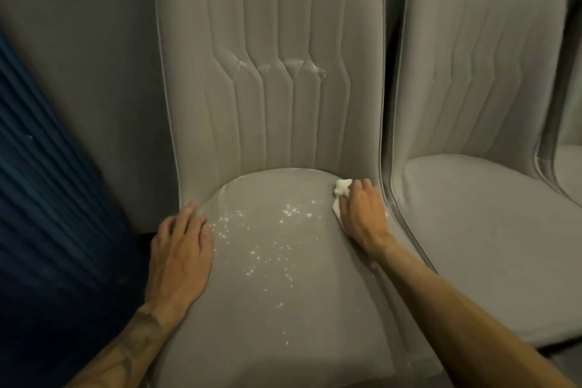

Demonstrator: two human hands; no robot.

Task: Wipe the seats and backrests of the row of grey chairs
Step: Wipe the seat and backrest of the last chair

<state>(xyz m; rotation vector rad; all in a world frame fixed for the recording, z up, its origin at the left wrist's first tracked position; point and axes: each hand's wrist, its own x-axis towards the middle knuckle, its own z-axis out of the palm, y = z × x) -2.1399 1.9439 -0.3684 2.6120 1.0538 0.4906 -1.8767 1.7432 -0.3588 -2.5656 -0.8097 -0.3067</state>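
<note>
The left hand is lying flat and open on the left edge of the seat, holding nothing, only steadying the chair. White crumbs are lying scattered over the middle of the seat. Farther back, the right hand is pressing a white cloth at the right rear corner, its grip closed on it. The cloth looks soft and light, so bunching it under the palm seems best. Behind, the backrest is showing pale smears, and a second chair is standing just beside.
</note>
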